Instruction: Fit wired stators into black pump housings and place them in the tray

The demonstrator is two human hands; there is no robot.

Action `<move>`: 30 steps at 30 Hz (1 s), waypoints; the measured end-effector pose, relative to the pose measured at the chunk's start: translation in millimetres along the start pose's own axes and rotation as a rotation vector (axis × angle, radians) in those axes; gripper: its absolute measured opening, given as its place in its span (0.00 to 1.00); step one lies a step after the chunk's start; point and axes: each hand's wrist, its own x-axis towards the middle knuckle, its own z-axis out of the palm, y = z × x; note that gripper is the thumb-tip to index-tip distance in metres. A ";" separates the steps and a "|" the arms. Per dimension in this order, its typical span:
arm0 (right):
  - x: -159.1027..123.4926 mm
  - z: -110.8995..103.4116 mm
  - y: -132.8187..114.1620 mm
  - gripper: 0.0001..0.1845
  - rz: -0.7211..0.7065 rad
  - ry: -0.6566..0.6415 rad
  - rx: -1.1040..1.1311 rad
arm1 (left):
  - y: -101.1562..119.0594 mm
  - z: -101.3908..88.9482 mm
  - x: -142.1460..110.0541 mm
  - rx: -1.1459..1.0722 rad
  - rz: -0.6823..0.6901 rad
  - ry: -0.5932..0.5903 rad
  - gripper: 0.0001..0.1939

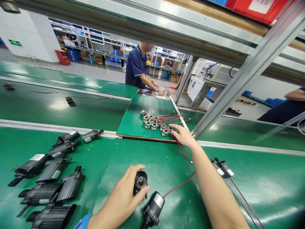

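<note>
My left hand [121, 194] is closed around a black plastic pump housing [141, 180], its round open end facing up. My right hand [184, 136] reaches over the raised green board [130, 122], thumb and fingers at the right edge of a cluster of small round motor stators [153, 122]. Its fingertips close on one stator [165, 132], partly hidden by them. Red wires [182, 149] from the cluster hang over the board's front edge. Between my arms lies a black pump [154, 206] with a white label and a red wire.
Several black pump housings [51, 168] lie at the left of the green bench. Two labelled pumps [222, 167] with red wires lie at right. A metal post [238, 76] slants past my right arm. Across the belt, a person [137, 68] works with both hands. Wired stators [69, 99] sit on the belt.
</note>
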 end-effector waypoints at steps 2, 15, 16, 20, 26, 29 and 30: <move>2.6 4.7 2.5 0.23 0.027 -0.009 0.024 | -1.4 1.8 0.5 -0.007 0.009 0.016 0.22; -76.4 -25.3 -77.0 0.20 -0.183 0.195 0.286 | 3.0 6.2 -2.6 -0.107 -0.077 -0.006 0.24; -86.2 -27.1 -90.8 0.20 -0.232 0.099 0.360 | 3.2 6.8 -2.2 -0.120 -0.091 -0.005 0.26; -107.6 -23.4 -129.0 0.23 -0.322 -0.221 0.458 | 5.1 7.4 -0.5 -0.172 -0.125 0.011 0.33; -109.2 -13.9 -135.4 0.22 -0.288 -0.313 0.391 | 6.7 5.1 1.3 -0.142 -0.109 0.024 0.33; -109.2 -10.2 -133.7 0.22 -0.289 -0.320 0.398 | 5.1 4.9 0.9 -0.121 -0.093 0.044 0.34; -109.2 -8.9 -133.6 0.22 -0.290 -0.329 0.405 | 4.7 4.8 0.7 -0.115 -0.090 0.046 0.34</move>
